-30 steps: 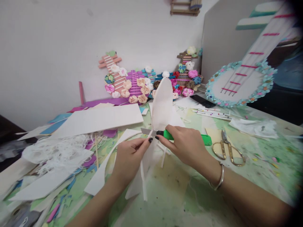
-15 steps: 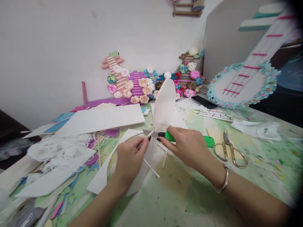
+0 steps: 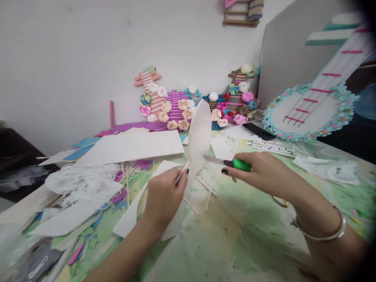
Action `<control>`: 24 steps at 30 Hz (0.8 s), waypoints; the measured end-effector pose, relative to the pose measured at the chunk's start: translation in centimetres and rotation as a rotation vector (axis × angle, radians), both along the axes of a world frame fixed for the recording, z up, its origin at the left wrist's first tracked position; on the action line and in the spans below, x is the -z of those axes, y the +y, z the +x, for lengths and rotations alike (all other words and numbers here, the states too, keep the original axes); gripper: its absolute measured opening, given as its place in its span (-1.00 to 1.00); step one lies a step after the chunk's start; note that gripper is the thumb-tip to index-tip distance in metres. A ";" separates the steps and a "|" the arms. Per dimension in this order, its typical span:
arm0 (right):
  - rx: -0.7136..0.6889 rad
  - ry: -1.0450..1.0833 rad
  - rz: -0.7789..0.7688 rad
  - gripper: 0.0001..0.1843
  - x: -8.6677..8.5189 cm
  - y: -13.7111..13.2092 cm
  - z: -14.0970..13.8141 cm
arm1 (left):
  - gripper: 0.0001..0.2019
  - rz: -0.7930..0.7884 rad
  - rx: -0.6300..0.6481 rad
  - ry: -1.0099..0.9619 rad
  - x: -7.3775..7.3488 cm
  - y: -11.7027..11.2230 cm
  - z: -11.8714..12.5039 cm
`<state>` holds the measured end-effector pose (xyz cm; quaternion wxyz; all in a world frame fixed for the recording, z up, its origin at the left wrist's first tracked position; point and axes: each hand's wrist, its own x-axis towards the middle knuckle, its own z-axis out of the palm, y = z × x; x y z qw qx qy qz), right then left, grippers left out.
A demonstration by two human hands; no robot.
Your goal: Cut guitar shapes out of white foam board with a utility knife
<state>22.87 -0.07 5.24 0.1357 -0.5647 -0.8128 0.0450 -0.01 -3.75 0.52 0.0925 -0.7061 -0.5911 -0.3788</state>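
Note:
My left hand (image 3: 166, 192) pinches a white foam board cutout (image 3: 201, 129) with a rounded top, which stands up on edge over the table. Its lower part is partly hidden behind my fingers. To the right, my right hand (image 3: 258, 170) is closed around a green utility knife (image 3: 242, 165). The knife's blade (image 3: 214, 159) is out and points left, apart from the cutout's edge. Thin white strips (image 3: 207, 199) lie on the table just below. Beside my left hand rests a curved white offcut (image 3: 127, 217).
A large white board (image 3: 135, 145) and tangled white string (image 3: 85, 178) lie left. Scissors (image 3: 280, 201) are mostly hidden under my right arm. Decorated guitar-shaped crafts (image 3: 176, 107) line the wall, and a bigger one (image 3: 308, 109) stands right. A phone (image 3: 258, 131) and white sticks (image 3: 268, 147) lie near it.
My right hand has moved right with the utility knife, and the blade has come away from the cutout's edge. My left hand keeps its hold. The view has shifted slightly.

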 end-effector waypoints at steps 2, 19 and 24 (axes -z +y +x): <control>-0.068 0.082 -0.081 -0.50 -0.3 0.3 0.6 | -0.69 -0.070 0.025 -0.010 0.0 0.0 0.1; -0.333 0.143 0.067 -0.74 1.8 0.0 -3.1 | -0.76 -0.054 0.147 0.053 -0.1 -0.6 1.1; -0.286 0.039 0.169 -0.75 2.3 0.1 -3.5 | -0.73 -0.033 0.143 0.078 -0.2 -0.6 1.2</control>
